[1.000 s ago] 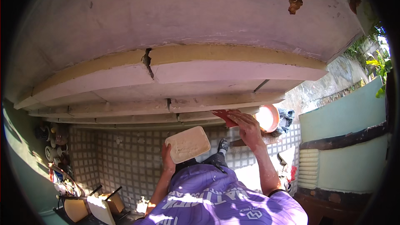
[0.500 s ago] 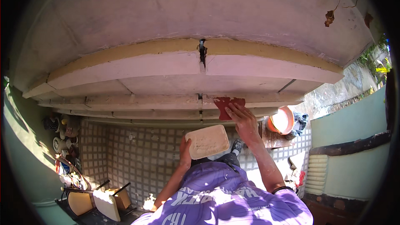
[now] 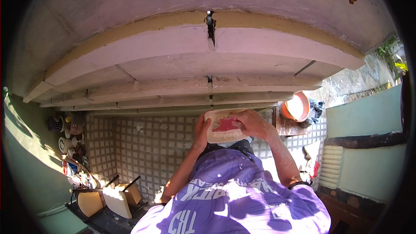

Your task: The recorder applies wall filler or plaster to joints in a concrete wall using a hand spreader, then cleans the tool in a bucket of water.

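Observation:
My left hand (image 3: 201, 131) is closed around the left edge of a shallow whitish rectangular tray (image 3: 215, 138), which holds a pale paste. In my right hand (image 3: 255, 123) is a flat red scraper (image 3: 226, 124), its blade lying inside the tray against the paste. The fingers of the right hand wrap over the scraper near the tray's right rim. Just beyond the tray run stepped white ledges (image 3: 164, 89). A dark vertical gap (image 3: 211, 28) cuts through the top ledge near the middle.
An orange bucket (image 3: 296, 107) stands to the right on a brown wooden surface (image 3: 288, 128), beside dark crumpled plastic (image 3: 316, 112). Wooden chairs (image 3: 117, 201) sit at lower left. Cluttered items (image 3: 67, 145) line the green left wall. Checkered tiles (image 3: 147, 147) cover the floor.
My right hand has brought the red scraper from the ledge down into the tray. The left hand has raised the tray slightly, and the view has shifted.

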`<action>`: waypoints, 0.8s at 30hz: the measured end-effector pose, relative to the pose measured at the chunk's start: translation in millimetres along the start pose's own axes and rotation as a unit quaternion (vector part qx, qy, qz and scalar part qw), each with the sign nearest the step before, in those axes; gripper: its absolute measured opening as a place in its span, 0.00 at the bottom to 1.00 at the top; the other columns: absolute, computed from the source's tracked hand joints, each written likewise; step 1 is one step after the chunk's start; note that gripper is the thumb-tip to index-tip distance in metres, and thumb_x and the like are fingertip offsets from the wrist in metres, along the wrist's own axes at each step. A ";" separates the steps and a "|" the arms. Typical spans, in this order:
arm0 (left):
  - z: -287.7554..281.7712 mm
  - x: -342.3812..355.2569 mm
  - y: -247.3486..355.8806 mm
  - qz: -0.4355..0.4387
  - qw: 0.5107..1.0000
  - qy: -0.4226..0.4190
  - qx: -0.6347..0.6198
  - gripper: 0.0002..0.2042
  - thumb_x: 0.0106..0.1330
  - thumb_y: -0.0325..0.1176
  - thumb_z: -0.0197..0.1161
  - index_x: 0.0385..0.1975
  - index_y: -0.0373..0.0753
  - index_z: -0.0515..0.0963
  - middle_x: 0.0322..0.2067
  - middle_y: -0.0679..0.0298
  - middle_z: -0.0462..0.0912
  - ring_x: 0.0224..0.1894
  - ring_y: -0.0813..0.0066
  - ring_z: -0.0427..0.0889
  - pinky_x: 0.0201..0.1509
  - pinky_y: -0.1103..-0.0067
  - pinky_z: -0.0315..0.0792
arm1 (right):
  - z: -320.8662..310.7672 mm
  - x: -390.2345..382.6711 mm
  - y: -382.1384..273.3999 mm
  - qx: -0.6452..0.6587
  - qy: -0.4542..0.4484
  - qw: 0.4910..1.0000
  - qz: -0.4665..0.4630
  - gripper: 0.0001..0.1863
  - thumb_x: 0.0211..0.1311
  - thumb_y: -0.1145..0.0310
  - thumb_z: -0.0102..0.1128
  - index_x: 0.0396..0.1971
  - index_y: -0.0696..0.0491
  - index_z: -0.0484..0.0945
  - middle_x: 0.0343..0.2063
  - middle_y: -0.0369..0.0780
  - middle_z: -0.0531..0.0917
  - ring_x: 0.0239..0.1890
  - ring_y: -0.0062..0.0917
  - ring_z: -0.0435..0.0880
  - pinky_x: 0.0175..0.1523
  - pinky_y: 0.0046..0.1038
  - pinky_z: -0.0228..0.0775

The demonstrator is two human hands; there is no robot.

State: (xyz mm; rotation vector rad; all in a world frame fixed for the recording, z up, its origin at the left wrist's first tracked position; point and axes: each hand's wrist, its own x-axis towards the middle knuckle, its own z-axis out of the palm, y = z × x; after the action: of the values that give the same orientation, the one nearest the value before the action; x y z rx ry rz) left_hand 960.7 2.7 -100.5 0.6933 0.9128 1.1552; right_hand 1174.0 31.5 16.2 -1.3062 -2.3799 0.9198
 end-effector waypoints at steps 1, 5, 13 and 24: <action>4.4 0.9 0.3 0.025 0.999 -0.034 0.011 0.20 0.71 0.37 0.51 0.59 0.35 0.65 0.52 0.62 0.74 0.54 0.76 0.71 0.59 0.79 0.64 | 0.2 -0.5 4.1 0.019 -0.003 1.000 -0.005 0.17 0.53 0.75 0.56 0.45 0.56 0.76 0.31 0.52 0.81 0.36 0.48 0.80 0.42 0.43 0.71; 20.2 0.3 -5.6 -0.035 0.999 -0.031 0.011 0.20 0.71 0.37 0.52 0.60 0.35 0.65 0.52 0.61 0.74 0.54 0.76 0.72 0.58 0.79 0.65 | -8.6 -4.0 23.8 0.023 -0.065 0.997 0.020 0.18 0.53 0.74 0.57 0.46 0.58 0.75 0.31 0.53 0.81 0.38 0.49 0.80 0.43 0.42 0.71; 43.3 5.3 -22.7 -0.051 0.997 -0.055 -0.004 0.21 0.71 0.38 0.51 0.60 0.35 0.65 0.53 0.61 0.73 0.55 0.75 0.71 0.60 0.79 0.63 | -56.5 -31.7 60.8 0.132 -0.031 0.987 0.088 0.17 0.57 0.67 0.60 0.43 0.60 0.74 0.32 0.53 0.81 0.36 0.45 0.80 0.41 0.37 0.70; 82.2 1.4 -52.2 -0.048 0.999 0.015 -0.007 0.22 0.71 0.38 0.50 0.62 0.35 0.62 0.54 0.60 0.73 0.57 0.73 0.71 0.61 0.77 0.63 | -128.2 -92.9 70.5 0.164 0.208 0.959 0.100 0.11 0.60 0.76 0.58 0.43 0.60 0.76 0.33 0.45 0.82 0.35 0.32 0.82 0.42 0.27 0.72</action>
State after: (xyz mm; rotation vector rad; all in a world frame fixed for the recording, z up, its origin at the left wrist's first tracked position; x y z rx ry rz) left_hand 1057.0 -10.7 -105.9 0.6164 0.9516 1.0886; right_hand 1337.4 33.1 73.8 -1.4504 -1.7219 0.9328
